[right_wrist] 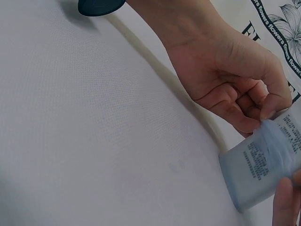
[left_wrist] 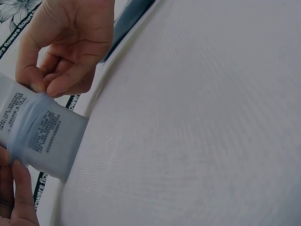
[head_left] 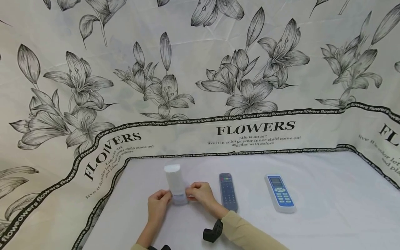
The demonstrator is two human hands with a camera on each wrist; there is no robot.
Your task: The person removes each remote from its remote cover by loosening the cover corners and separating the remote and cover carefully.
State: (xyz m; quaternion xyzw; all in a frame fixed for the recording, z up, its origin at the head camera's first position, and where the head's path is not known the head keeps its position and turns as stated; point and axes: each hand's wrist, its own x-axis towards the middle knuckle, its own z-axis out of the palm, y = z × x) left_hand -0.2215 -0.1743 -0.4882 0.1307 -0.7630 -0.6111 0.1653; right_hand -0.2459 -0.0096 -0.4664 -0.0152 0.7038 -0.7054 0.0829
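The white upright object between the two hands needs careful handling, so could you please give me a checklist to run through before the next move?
1. Right hand pinching the translucent film: ok.
2. Left hand pinching the film's opposite edge: ok.
3. White object standing on its end on the table: ok.
4. Film lying smooth: not ok, it is bunched in folds around the object.
5. Blue-and-white remote apart from both hands: ok.
6. Dark remote untouched by the right arm: cannot tell, they overlap in the head view.
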